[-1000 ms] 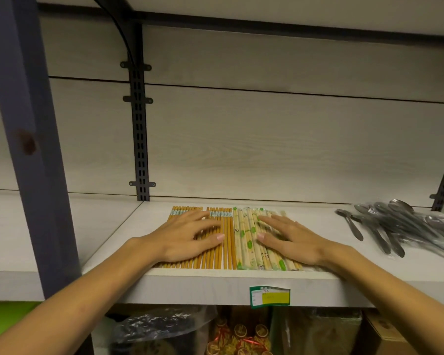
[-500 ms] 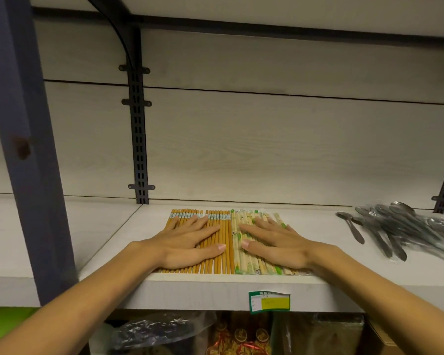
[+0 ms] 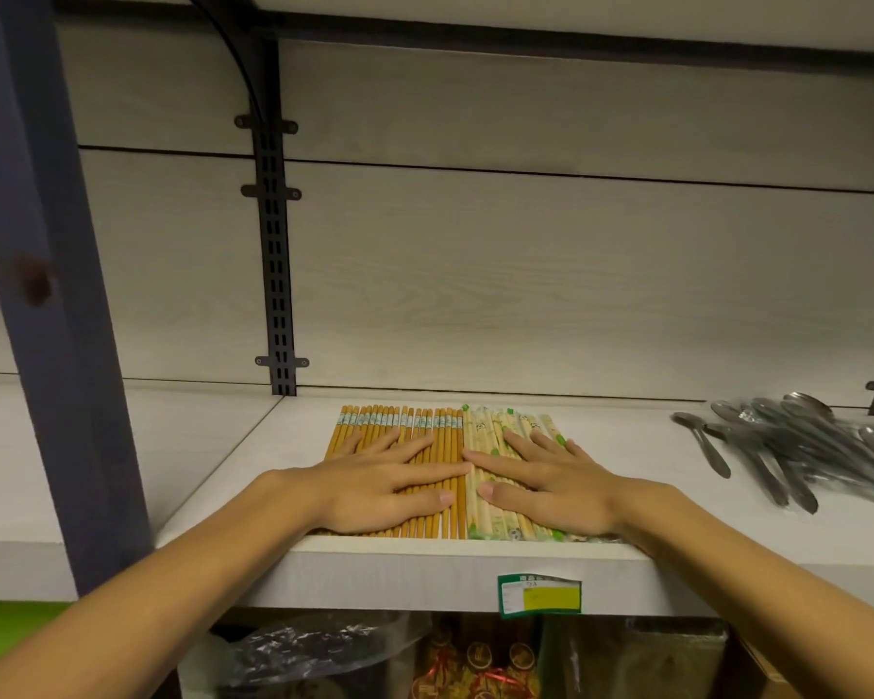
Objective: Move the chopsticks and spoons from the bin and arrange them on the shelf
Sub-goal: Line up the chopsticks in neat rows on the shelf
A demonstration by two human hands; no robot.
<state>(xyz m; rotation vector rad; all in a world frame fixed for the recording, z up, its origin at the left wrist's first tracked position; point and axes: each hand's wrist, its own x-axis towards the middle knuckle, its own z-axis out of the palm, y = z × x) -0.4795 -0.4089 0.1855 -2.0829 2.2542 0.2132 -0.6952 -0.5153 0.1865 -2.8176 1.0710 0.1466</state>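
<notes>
Lying side by side near the front edge of the pale shelf (image 3: 702, 557): orange chopsticks (image 3: 399, 426) left, green-printed wrapped chopsticks (image 3: 505, 428) right. Pressing flat on the orange row, left hand (image 3: 384, 486), fingers straight and spread. Pressing likewise on the wrapped row, right hand (image 3: 546, 489). Piled well apart at far right, bagged metal spoons (image 3: 798, 451). Hanging below the edge, a green-and-yellow label (image 3: 539, 596).

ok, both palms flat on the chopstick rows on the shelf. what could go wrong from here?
1. The near ends of the orange-brown wooden chopsticks and the pale green-printed wrapped chopsticks lie at the white shelf's front edge; a pull by the left hand or right hand could tip them off.
2. The pale row looks skewed; pressing may ride sticks over each other.
</notes>
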